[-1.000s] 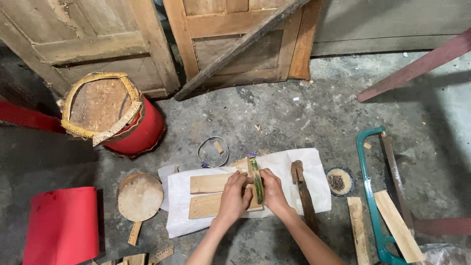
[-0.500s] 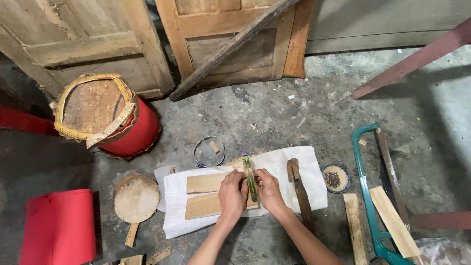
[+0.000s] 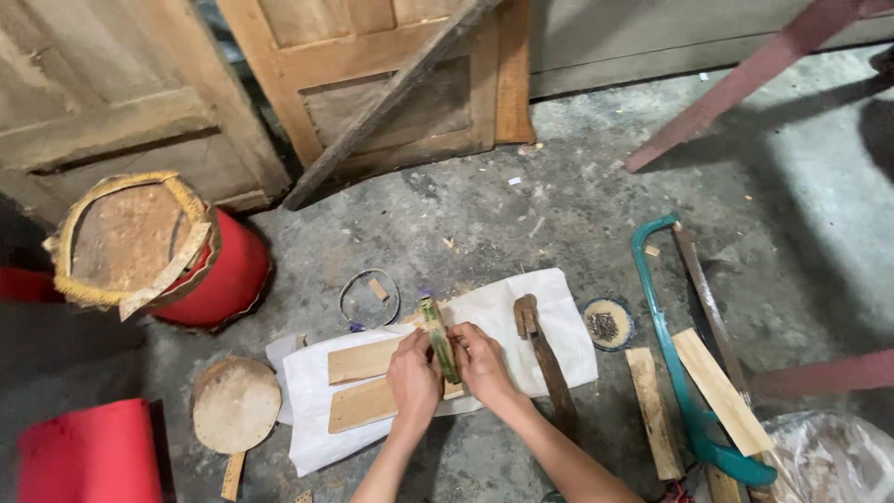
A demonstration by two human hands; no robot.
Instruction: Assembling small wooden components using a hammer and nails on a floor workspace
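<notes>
Both my hands grip a short green-and-tan bamboo strip that lies across two flat wooden boards. My left hand holds its left side and my right hand holds its right side. The boards rest on a white woven sack cloth spread on the concrete floor. A dark wooden-handled tool lies on the cloth just right of my right hand.
A red drum with a torn woven top stands at left, a round wooden paddle and red container below it. A wire loop, small dish of nails, teal bow saw and wood slats lie around. Wooden doors lean behind.
The view has drifted slightly, so everything sits a little lower left in frame. My hands stay on the bamboo strip over the boards with hardly any movement.
</notes>
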